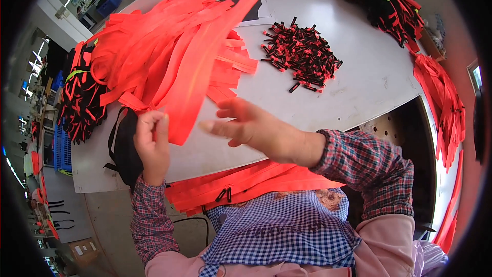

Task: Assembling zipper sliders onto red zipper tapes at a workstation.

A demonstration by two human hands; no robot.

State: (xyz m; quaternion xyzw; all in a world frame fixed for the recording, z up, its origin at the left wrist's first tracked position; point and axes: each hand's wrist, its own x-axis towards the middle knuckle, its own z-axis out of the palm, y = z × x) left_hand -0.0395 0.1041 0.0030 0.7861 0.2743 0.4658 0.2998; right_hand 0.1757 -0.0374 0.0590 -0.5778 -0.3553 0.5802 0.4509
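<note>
A long red-orange zipper tape (197,79) slants up from between my hands, its upper end blurred. My left hand (154,143) is closed in a pinch at the left edge of its lower end, thumb and fingertips together. Just right of that end hovers my right hand (251,128), fingers apart and slightly blurred, with nothing visible in it. Behind the raised tape spreads a large heap of similar red-orange tapes (148,46). More tapes (256,184) lie across my lap, with black zipper pulls (224,195) on them.
A pile of small black-and-red zipper sliders (300,54) sits on the white table (369,87). Black-and-red bundles lie at the left (82,102) and far right (384,5). A black pouch-like cloth (125,146) is beside my left wrist. Red strips (441,102) hang at the right.
</note>
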